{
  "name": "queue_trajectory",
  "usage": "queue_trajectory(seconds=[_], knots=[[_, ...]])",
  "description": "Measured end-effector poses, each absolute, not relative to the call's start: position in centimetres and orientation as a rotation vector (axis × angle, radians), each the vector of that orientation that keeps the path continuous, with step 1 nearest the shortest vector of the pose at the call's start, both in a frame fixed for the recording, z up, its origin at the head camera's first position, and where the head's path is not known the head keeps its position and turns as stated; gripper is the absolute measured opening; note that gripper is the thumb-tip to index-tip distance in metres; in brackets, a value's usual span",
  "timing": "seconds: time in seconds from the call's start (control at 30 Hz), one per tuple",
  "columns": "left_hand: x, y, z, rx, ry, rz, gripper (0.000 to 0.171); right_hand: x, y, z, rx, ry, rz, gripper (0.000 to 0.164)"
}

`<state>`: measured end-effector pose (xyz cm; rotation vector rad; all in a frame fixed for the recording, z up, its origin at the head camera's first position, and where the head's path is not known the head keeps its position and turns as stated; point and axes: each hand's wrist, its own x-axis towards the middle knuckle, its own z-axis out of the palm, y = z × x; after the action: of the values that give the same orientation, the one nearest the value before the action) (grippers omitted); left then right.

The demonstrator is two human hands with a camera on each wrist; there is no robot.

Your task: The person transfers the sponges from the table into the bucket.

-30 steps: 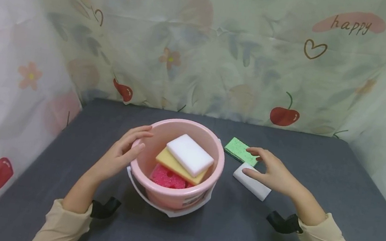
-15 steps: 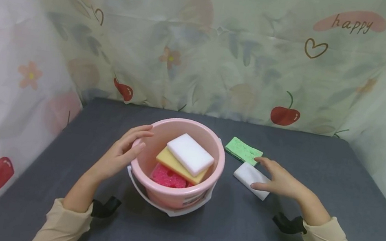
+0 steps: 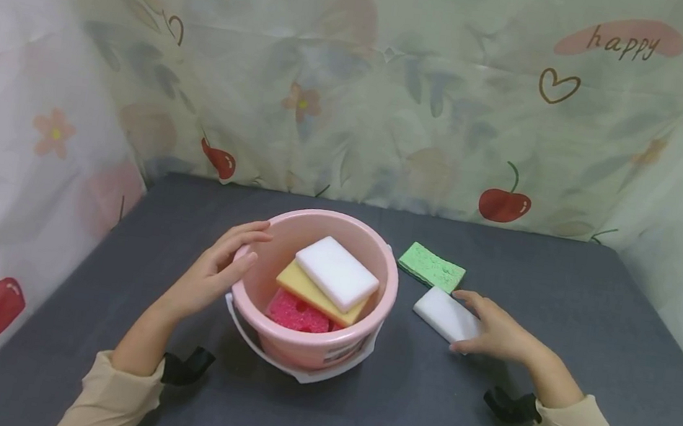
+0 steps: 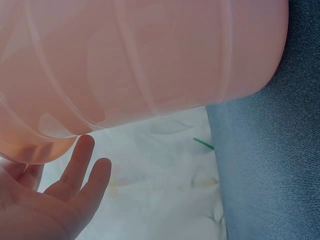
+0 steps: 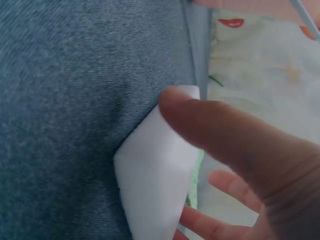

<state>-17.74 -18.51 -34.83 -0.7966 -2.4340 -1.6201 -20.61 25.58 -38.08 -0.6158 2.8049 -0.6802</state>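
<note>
In the head view my left hand [image 3: 220, 265] holds the left rim of a pink bucket [image 3: 391, 296], thumb and fingertips over its edge. The left wrist view shows finger shadows through the rim and other fingers outside the bucket wall [image 4: 165, 60]. Inside lie a white sponge [image 3: 336, 273], a yellow sponge [image 3: 307, 292] and a red sponge [image 3: 299, 312]. My right hand [image 3: 498, 333] spans another white sponge [image 3: 442, 313] flat on the table, thumb at the near edge, fingers at the far edge. That sponge [image 5: 155, 170] lies between thumb and fingers in the right wrist view.
A green sponge [image 3: 432, 266] lies just behind the white one on the table. The bucket's white handle [image 3: 302, 375] hangs down at its front. Dark cloth covers the table [image 3: 403, 425], and printed curtains [image 3: 383, 102] stand around its back and sides.
My right hand has moved down and slightly right from above the sponges, coming around the white one and uncovering the green one. The left hand and bucket have stayed still.
</note>
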Motion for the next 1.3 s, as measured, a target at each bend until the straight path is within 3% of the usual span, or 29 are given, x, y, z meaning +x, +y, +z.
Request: queue_trajectory(seconds=[1.3], knots=[[-17.7,-18.5,-34.9,-0.795,-2.423,-1.624,0.034,-20.2,24.4,-35.8,-0.688,2.91,-0.725,0.072]])
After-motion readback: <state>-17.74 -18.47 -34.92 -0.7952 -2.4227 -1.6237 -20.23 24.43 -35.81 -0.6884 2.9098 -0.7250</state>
